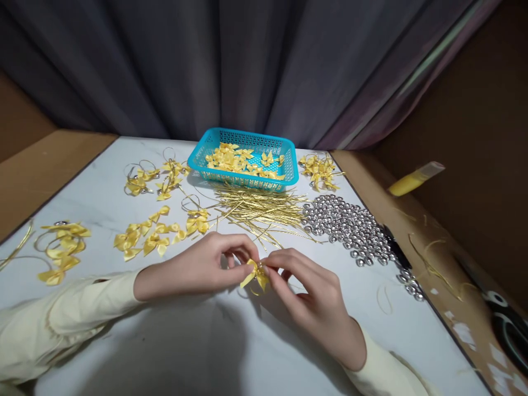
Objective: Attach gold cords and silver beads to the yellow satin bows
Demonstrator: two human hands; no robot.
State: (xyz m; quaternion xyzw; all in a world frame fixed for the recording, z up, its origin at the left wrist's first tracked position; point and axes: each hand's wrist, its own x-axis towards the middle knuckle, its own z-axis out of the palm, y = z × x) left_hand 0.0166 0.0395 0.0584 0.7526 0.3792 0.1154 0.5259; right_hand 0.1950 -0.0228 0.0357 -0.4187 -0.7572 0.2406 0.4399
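Between my two hands, a little above the white tabletop, is a yellow ribbon bow [260,279] with a thin gold loop hanging under it. My left hand [231,263] pinches the bow's left side between thumb and fingers. From the other side my right hand [299,279] closes thumb and forefinger at the bow's middle, where a small shiny bit shows. Just beyond the hands lies a pile of gold twist ties [259,209]. Silver beads [346,223] are spread to the right of that pile.
A blue plastic basket [244,179] holding yellow bows stands at the back. Bow clusters lie at the back left [171,176], left [61,253], centre left [154,234] and back right [318,169]. Black-handled scissors [509,330] and a yellow tube [414,179] are at the right.
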